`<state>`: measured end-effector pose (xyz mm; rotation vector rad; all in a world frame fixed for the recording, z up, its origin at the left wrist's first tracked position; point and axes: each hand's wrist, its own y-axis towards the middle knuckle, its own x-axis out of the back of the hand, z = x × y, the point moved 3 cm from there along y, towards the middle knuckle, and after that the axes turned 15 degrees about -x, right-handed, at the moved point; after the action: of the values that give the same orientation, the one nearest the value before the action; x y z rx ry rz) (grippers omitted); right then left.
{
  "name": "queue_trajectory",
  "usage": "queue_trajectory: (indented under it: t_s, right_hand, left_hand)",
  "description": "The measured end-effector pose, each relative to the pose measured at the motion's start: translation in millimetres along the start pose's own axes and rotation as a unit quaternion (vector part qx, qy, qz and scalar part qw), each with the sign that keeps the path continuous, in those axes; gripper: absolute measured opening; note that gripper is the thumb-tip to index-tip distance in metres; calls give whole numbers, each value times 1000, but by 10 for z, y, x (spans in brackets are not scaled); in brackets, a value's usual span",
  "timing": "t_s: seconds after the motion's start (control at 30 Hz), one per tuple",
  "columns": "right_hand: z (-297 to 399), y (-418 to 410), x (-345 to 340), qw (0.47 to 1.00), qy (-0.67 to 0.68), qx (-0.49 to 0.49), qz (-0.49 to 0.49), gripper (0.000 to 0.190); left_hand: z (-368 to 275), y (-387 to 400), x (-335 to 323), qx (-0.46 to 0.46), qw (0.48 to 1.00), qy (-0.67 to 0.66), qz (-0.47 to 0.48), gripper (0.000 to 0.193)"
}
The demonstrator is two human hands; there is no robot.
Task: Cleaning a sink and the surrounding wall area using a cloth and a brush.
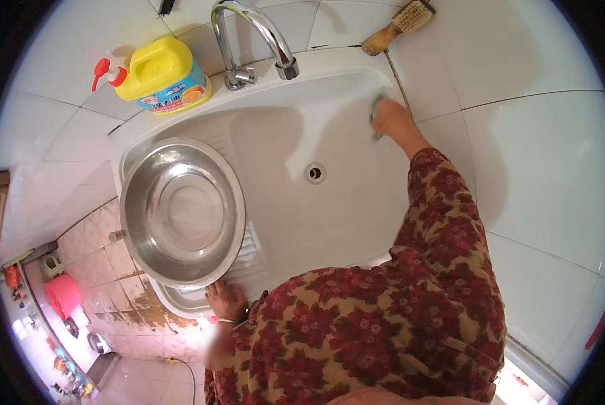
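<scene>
My right hand is closed on a blurred dark grey-green scrubbing pad or cloth, pressed to the right wall of a white ceramic sink. Most of the pad is hidden under the fingers. On the ribbed drainboard at the left of the sink stands a round stainless steel basin, which looks bare inside. Just below the basin's front rim, my left hand rests on the drainboard with its fingers a little apart. A ring and a bracelet show on that hand.
A chrome gooseneck faucet rises from the back ledge. Left of it stands a yellow detergent jug with a red pump. A wooden-handled brush lies at the back right corner. White tiles surround the sink; a pink bucket appears at lower left.
</scene>
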<state>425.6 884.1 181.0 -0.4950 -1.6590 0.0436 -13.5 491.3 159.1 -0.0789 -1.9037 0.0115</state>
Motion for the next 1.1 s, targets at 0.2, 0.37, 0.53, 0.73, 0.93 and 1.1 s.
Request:
queue_trajectory:
  t_s: [0.2, 0.37, 0.53, 0.73, 0.93, 1.1]
  right_hand:
    - [115, -114, -81, 997, 62, 41, -8, 35]
    - [145, 174, 129, 944, 296, 56, -135, 35]
    - [769, 635, -44, 903, 367, 21, -222, 37]
    - [2129, -336, -315, 853, 449, 200, -176, 38]
    - [2641, -832, -1079, 835, 453, 311, 2, 38]
    - [2441, -1394, -1732, 778, 472, 173, 376, 28]
  left_hand:
    - [-84, 27, 134, 0, 1000, 1, 0, 52]
    - [-39, 6, 101, 13, 999, -6, 41, 49]
    - [-103, 93, 130, 22, 1000, -11, 0, 29]
    - [-96, 36, 135, 5, 1000, 4, -23, 28]
    - [-162, 133, 285, 24, 999, -31, -35, 29]
    - [-116, 101, 217, 44, 997, -53, -45, 33]
